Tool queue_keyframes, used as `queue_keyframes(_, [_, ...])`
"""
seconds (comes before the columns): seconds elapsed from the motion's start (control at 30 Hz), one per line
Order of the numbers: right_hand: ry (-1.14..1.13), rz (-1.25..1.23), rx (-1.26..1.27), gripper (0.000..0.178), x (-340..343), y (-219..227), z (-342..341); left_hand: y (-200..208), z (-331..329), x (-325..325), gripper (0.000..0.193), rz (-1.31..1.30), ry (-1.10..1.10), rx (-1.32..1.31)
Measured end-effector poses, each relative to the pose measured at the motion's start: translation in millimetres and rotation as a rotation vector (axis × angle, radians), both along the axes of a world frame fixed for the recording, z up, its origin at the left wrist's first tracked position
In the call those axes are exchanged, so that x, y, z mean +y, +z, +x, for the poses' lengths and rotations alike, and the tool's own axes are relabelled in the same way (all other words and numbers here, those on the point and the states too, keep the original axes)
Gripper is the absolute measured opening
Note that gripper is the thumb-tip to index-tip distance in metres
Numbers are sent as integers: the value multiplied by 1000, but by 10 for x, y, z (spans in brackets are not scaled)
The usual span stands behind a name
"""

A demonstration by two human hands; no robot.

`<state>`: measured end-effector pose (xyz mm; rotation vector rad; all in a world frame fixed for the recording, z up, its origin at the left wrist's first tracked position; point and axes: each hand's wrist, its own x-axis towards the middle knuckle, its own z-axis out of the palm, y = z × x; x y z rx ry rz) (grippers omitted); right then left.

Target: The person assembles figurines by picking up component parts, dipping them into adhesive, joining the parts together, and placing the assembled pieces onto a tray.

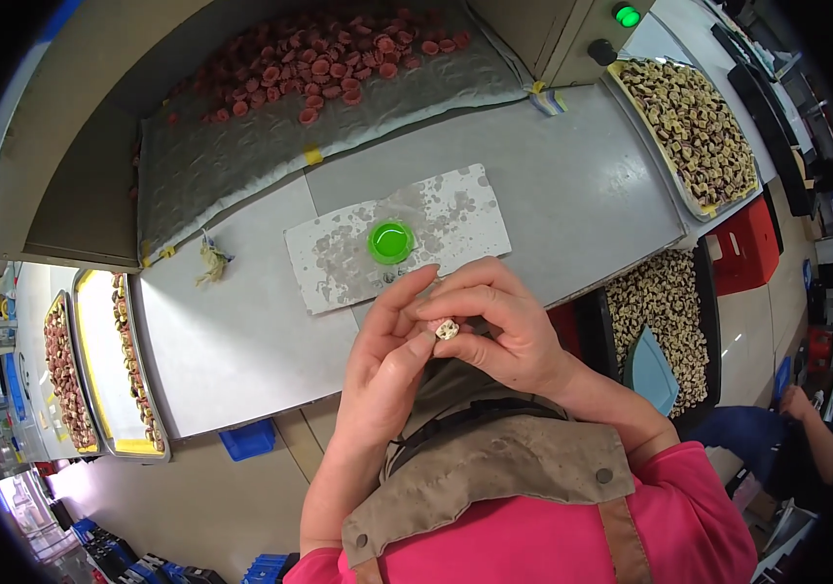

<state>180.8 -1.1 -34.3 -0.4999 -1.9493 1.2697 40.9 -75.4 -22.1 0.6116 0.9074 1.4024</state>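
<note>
In front of my chest, both hands meet around a small cream-coloured piece with dark specks (447, 330). My left hand (384, 362) is closed, its thumb and fingertips pressed against the piece. My right hand (511, 329) curls around the other side, thumb below and fingers above. Fingers partly hide the piece, and what it is made of I cannot make out. Just beyond the hands, a round green dish (390, 242) with what looks like clear liquid stands on a white sheet with grey wet spots (324, 255).
Many small red fluted cups (339, 70) lie on a grey-covered surface under the hood. A full tray (694, 127) stands at right, above a red crate (749, 248). Below, a black crate of cream pieces (674, 292) holds a blue scoop (650, 370). Partly filled trays (110, 360) stand at left.
</note>
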Motion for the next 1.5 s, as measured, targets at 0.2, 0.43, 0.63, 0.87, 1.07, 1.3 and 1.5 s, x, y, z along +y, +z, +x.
queue_keyframes(0.2, [-5, 112, -122, 23, -181, 275, -326, 285, -301, -286, 48, -95, 6, 35])
queue_keyframes(0.43, [-119, -79, 37, 33, -914, 436, -178, 511, -348, -853, 39, 101, -19, -113])
queue_keyframes(0.63, [-86, -194, 20, 32, -887, 368, -55, 771, -1602, -1294, 31, 52, 536, 362])
queue_keyframes(0.87, [-53, -111, -57, 16, -900, 454, -190, 564, -3663, -1093, 31, -118, 970, 824])
queue_keyframes(1.07, [-91, 91, -137, 6, -926, 422, -319, 253, -4288, -821, 25, -347, 883, 1312])
queue_keyframes(1.3, [-82, 153, -149, 5, -905, 392, -416, 534, -4201, -680, 23, -375, 804, 1261])
queue_keyframes(1.5, [-80, 158, -148, 4, -920, 396, -391, 444, -4159, -640, 29, -405, 777, 1362])
